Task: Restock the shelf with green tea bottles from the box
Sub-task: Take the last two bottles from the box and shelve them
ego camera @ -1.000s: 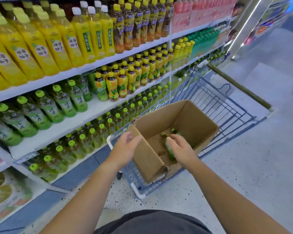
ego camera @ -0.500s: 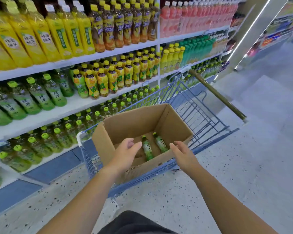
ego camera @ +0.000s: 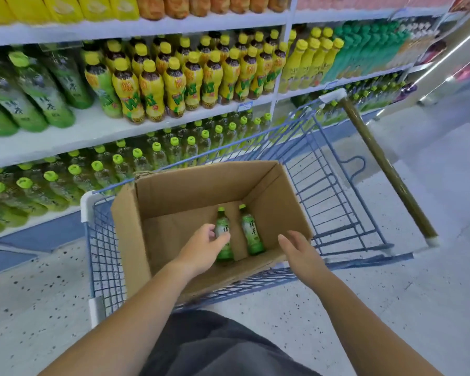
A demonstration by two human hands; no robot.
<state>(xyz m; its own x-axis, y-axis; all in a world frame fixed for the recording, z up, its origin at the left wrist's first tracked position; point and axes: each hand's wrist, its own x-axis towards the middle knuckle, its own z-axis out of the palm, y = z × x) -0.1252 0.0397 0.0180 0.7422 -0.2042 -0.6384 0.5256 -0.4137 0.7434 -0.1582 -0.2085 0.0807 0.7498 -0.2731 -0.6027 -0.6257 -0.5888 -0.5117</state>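
An open cardboard box (ego camera: 174,196) sits in a blue wire cart (ego camera: 334,185). Two green tea bottles lie side by side on its floor, caps pointing away from me: a left bottle (ego camera: 222,222) and a right bottle (ego camera: 251,233). My left hand (ego camera: 204,246) reaches down into the box, its thumb and fingertips resting on the left bottle's label with the fingers only loosely bent. My right hand (ego camera: 300,248) hovers over the box's near right rim, fingers straight, holding nothing. Rows of green tea bottles (ego camera: 114,169) with green caps fill the low shelf to the left.
The middle shelf (ego camera: 92,131) carries larger green bottles at left and yellow-capped tea bottles (ego camera: 174,85) at centre. The cart's brown handle bar (ego camera: 385,169) runs along its right side. Speckled floor lies around the cart, with the aisle stretching off to the right.
The view has tipped down and closer to the box. My left hand has gone from above the box rim down onto the left bottle. My right hand stays open near the right rim.
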